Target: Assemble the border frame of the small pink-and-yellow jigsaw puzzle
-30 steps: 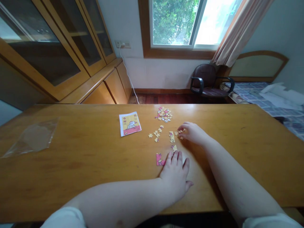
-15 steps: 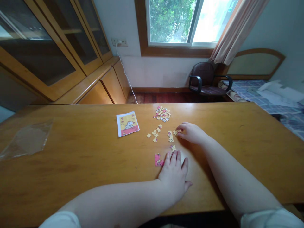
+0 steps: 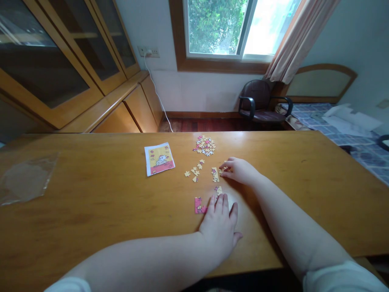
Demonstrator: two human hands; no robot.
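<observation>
From my distant seat I see the left hand (image 3: 217, 227) resting palm down on the wooden table (image 3: 121, 215), open, with its fingers spread. Its fingertips hide the right end of a pink puzzle section (image 3: 198, 206), which lies near the table's front edge. Just above these fingers I find a small yellow puzzle section (image 3: 219, 190), with a purple part at its left.

The right hand (image 3: 241, 172) is bent, its fingers curled over some small yellow pieces (image 3: 224, 169). I cannot tell if it grips any of them, because the fingers partly cover them. Just beside it, on the left, stands lengthwise a yellow puzzle strip (image 3: 215, 174).

Further left I notice a loose group of yellow pieces (image 3: 195, 171), and behind them, near the far edge, the pile of mixed pieces (image 3: 206, 145), in pink, yellow and white. The picture sheet (image 3: 160, 159), showing a white figure on yellow and pink, lies left of the pieces. Well apart, at far left, I see 1 clear plastic bag (image 3: 28, 178) lying flat.
</observation>
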